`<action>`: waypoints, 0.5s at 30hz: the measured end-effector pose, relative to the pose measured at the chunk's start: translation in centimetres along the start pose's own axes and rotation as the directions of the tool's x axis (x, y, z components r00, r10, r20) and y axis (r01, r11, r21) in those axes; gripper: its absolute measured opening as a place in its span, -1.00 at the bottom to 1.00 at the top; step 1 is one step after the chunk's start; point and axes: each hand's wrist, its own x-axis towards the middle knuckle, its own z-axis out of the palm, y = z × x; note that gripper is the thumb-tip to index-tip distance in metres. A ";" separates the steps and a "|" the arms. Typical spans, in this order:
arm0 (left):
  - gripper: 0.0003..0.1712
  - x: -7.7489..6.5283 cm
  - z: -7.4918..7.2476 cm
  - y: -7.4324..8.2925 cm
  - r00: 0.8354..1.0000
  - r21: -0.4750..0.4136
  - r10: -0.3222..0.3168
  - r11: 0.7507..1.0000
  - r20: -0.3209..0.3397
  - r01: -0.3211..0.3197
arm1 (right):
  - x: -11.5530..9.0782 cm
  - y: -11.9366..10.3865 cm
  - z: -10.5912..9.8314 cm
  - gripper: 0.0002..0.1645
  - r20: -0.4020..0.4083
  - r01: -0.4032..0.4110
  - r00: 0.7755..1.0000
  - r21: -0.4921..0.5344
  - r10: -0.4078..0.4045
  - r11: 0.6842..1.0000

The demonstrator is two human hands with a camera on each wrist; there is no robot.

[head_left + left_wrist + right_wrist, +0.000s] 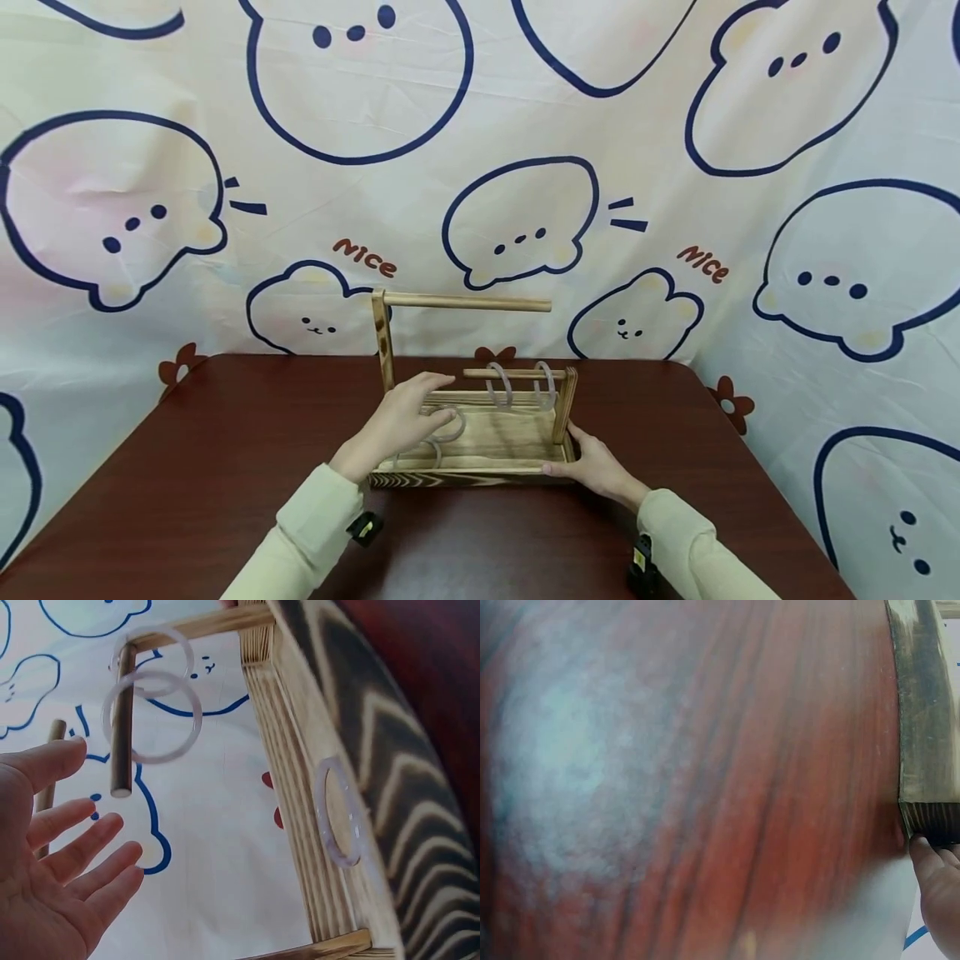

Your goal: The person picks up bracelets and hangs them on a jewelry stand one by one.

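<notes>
A wooden jewelry stand (502, 435) with a shallow tray base stands on the table. Two pale translucent bangles (507, 387) hang on its short right bar (528, 374). Two more pale bangles (462, 425) are at the tray's left side, partly behind my left hand (397, 421). That hand hovers over the tray's left end, fingers extended and spread; the left wrist view shows nothing in it. My right hand (596, 468) holds the stand's front right corner, thumb at the front edge and fingers along the right side. Only part of it shows in the right wrist view.
The stand's taller left post (384, 342) carries a long bar (472, 302) that reaches right, above the left hand. The dark red-brown table (247, 467) extends around the stand. A cartoon-printed cloth (420, 208) hangs behind and at both sides.
</notes>
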 end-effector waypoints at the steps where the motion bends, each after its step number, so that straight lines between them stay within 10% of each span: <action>1: -0.44 -0.3 0.1 0.1 1.000 -0.009 0.001 1.000 -0.006 -0.001 | 0.0 0.0 0.0 0.27 -0.001 0.000 1.000 0.000 0.000 1.000; 15: -0.63 -3.3 3.4 0.5 0.995 -0.115 -0.001 0.993 -0.105 -0.011 | 0.0 -0.1 0.1 0.29 -0.025 0.012 1.000 0.000 -0.012 1.000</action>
